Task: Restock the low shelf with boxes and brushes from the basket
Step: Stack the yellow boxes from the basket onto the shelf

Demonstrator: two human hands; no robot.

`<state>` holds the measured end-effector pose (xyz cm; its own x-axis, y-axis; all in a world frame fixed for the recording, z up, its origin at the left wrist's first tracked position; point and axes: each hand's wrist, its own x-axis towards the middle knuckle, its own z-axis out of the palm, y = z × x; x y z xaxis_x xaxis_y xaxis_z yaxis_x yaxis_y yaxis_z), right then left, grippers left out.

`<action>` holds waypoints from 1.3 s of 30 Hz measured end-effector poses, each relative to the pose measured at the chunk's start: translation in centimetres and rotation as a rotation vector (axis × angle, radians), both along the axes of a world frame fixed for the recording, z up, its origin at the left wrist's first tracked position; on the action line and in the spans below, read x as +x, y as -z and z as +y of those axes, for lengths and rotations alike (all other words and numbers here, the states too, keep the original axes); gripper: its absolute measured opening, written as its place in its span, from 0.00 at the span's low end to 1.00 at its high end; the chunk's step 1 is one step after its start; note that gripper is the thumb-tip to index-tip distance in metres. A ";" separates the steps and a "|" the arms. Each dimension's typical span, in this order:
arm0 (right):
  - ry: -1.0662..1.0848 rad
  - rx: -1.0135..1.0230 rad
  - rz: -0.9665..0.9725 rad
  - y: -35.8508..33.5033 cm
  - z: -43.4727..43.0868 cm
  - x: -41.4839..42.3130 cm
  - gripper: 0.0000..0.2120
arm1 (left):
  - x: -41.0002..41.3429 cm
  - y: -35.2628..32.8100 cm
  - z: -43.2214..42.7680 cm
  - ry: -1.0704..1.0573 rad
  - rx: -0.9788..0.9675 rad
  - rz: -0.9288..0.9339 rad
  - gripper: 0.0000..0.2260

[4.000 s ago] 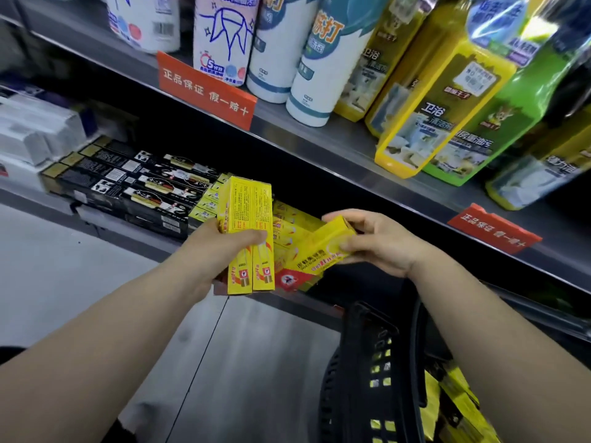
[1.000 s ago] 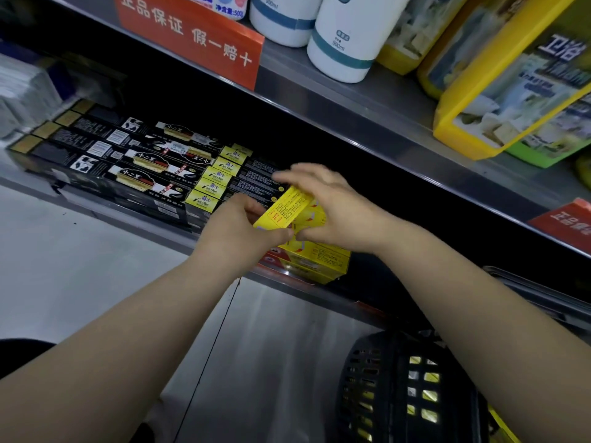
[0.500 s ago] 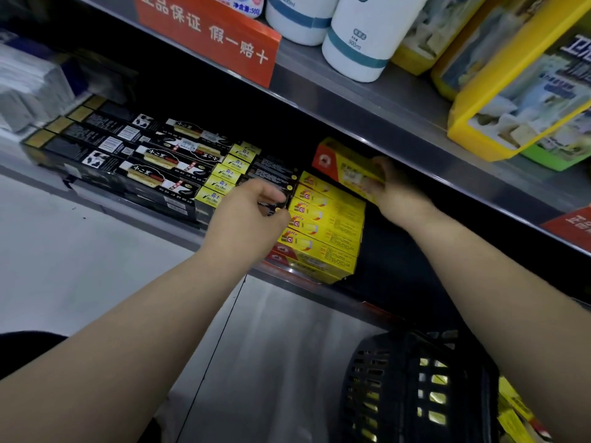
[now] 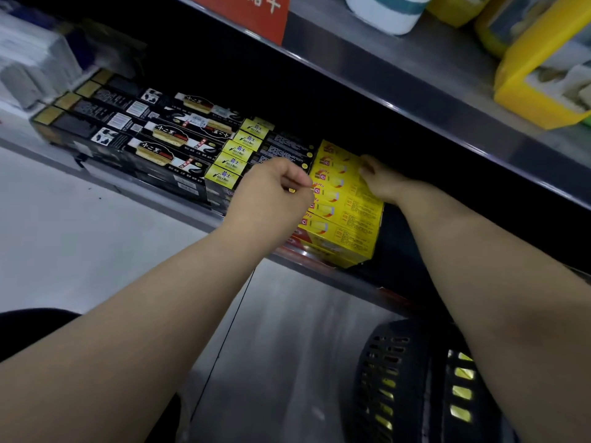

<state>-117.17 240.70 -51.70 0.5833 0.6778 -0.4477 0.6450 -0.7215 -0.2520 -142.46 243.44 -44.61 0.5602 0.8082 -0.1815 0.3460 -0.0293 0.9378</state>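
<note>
Two bare arms are stretched toward the low shelf [image 4: 243, 228]. A stack of yellow boxes [image 4: 347, 215] is seen lying flat on that shelf, near its front edge. Just to the left of the stack, black boxes [image 4: 144, 145] are lined up in rows, and some of them have yellow ends.

The right hand [image 4: 380, 182] is laid on the far right part of the top yellow box. Its fingers are spread flat on the box, so the grip is open and nothing is held in it.

The left hand [image 4: 275, 190] is placed at the left end of the yellow stack. Its fingers are curled in, almost like a fist. It may be touching the end of a box, but the view is too poor to tell if anything is pinched in the grip.

A black basket [image 4: 393, 378] with holes in its wall is seen on the floor at the lower right, under the right arm. Yellow things show through the holes.

On the upper shelf [image 4: 399, 71], a red sign [image 4: 256, 14], a white bottle [image 4: 383, 12] and yellow packs [image 4: 540, 68] are kept.
</note>
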 end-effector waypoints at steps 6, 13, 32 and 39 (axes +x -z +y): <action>-0.077 -0.197 -0.112 -2.2 -0.3 -1.1 0.33 | 1.0 -0.9 -0.8 0.049 -0.019 -0.018 0.05; -0.216 -0.035 -0.101 -11.7 -5.7 -5.7 0.24 | 3.2 -3.3 -5.1 0.297 0.125 0.072 0.06; 0.258 -0.029 0.122 -9.3 -44.7 -1.9 0.07 | 6.0 -6.0 -24.8 1.027 0.772 0.055 0.08; 0.161 -0.460 0.083 -3.3 -51.6 -0.3 0.35 | 7.5 -3.2 -29.4 1.055 0.536 0.162 0.05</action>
